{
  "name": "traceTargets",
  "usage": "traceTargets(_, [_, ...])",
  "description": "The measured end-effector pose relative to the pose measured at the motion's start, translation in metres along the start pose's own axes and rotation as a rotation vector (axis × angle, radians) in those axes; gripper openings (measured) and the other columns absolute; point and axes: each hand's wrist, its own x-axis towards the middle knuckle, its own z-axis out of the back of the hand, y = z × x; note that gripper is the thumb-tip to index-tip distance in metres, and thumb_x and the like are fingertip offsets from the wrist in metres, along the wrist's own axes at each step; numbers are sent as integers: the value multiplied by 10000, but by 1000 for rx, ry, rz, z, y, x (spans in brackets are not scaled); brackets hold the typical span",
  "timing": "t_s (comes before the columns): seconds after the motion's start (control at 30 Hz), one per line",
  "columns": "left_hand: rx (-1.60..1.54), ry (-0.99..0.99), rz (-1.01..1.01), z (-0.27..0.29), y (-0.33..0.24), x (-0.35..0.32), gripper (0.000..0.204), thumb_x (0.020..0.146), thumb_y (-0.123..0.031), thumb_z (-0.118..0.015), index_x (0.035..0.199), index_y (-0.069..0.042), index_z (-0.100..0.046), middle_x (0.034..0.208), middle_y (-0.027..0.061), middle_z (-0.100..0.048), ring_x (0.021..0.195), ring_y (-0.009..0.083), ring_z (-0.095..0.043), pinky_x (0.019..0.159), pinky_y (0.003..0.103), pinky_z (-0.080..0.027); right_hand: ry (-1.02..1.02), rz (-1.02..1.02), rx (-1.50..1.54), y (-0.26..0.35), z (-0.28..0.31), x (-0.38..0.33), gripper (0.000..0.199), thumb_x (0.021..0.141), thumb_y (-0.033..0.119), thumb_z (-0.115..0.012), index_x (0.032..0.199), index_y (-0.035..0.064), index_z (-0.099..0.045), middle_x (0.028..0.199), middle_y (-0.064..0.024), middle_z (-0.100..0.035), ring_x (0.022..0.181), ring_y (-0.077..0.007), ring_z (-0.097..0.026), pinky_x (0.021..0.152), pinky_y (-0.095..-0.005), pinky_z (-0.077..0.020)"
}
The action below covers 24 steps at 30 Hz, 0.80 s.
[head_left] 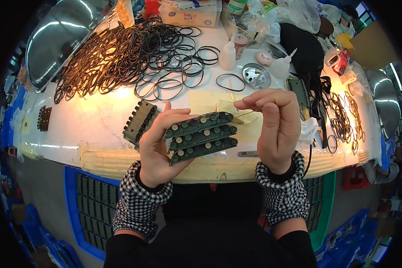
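The left hand (158,145) holds a stack of green track pieces (204,134) above the near edge of the counter (105,129), about midway along it; its fingers are closed around the stack's left end. Three layers show, fanned slightly, each with small round wheels set along its side. The right hand (279,129) is raised just beside the stack's right end, thumb and forefinger pinching a thin strand (244,114) that runs toward the top layer; whether it touches there I cannot tell. Just behind the left hand a brownish-green block of track (138,120) rests on the counter, and tweezers (248,153) lie by the near edge, below the right hand. A big tangle of black bands (125,53) spreads toward the counter's far left corner, with one loose band (230,82) nearer the middle. Close to that band stand a round metal dish (256,76) and a white squeeze bottle (227,57). More bands (341,118) lie along the right edge.
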Motion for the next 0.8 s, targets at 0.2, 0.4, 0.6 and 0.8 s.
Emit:
traceTargets(0.2, [-12, -11, 13, 0, -2, 0, 489, 713, -104, -775, 1165, -6, -618, 1160, 95, -662, 1245, 296, -521, 1167, 596, -105, 106, -3, -129, 2, 4, 1, 166, 1049, 93, -353, 1006, -23, -464, 955, -157, -615, 869, -217, -673, 811, -314, -544])
traceTargets(0.4, [19, 18, -14, 3, -3, 0, 506, 694, -79, -780, 1154, 11, -588, 1190, 186, -621, 1234, 306, -527, 1179, 565, -121, 108, 3, -114, 1, 3, 1, 160, 1047, 93, -360, 1003, -21, -464, 952, -160, -622, 873, -217, -672, 814, -312, -545])
traceTargets(0.6, [26, 0, -27, 1, 1, 0, 506, 698, -83, -790, 1154, 10, -591, 1179, 167, -636, 1235, 302, -526, 1176, 569, -125, -71, 11, -267, -6, 8, 1, 80, 964, 40, -551, 906, -10, -572, 864, -113, -637, 756, -198, -647, 678, -294, -507])
traceTargets(0.8, [100, -45, -31, -2, -1, -1, 514, 686, -68, -795, 1168, -44, -618, 1158, 65, -664, 1211, 268, -546, 1176, 569, -115, 104, 128, -741, -15, 10, 2, 53, 852, 19, -648, 867, 13, -598, 830, -106, -611, 748, -281, -575, 660, -367, -463])
